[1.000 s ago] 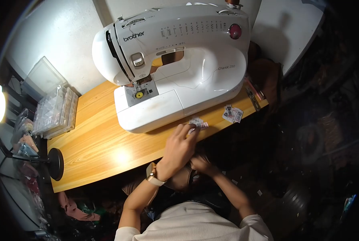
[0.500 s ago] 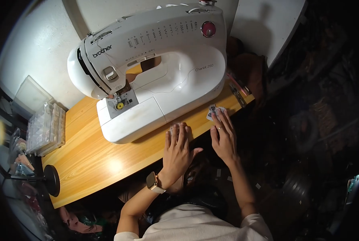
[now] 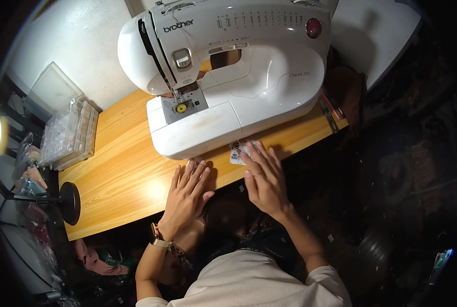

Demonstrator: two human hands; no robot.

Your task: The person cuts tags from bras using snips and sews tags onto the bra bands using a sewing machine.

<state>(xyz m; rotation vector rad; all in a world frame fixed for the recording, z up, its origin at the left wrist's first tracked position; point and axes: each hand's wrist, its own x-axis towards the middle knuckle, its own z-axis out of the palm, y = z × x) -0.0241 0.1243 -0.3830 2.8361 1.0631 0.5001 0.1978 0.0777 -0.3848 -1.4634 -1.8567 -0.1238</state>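
Head view: a small group of printed labels (image 3: 236, 155) is lying on the worktop (image 3: 118, 153), just in front of the white sewing machine (image 3: 284, 94). The labels are showing white faces with dark printing and some reddish marks; their edges are overlapping unevenly, and the lettering is too small to read. A second printed piece (image 3: 196, 165) is showing only in part, farther left along the same front strip, its outline being mostly hidden by a hand.

As to position, the labels are lying beneath and to the left of the right hand's fingertips, the index and middle fingers (image 3: 259, 165) covering their right portion. The second piece is lying under the fingertips of the left hand (image 3: 186, 198), near the machine's front edge.

The right hand (image 3: 267, 185) is presenting palm down with its fingers extended and slightly parted, the thumb standing away from them; a ring (image 3: 257, 175) is encircling one finger. It is overlying the labels without pinching them; how firmly it is pressing cannot be told. The left hand is lying flat in like manner, fingers extended and modestly spread, thumb pointing out to the right, and is gripping nothing visible. A watch (image 3: 159, 236) is sitting on the left wrist. The two hands are standing apart.
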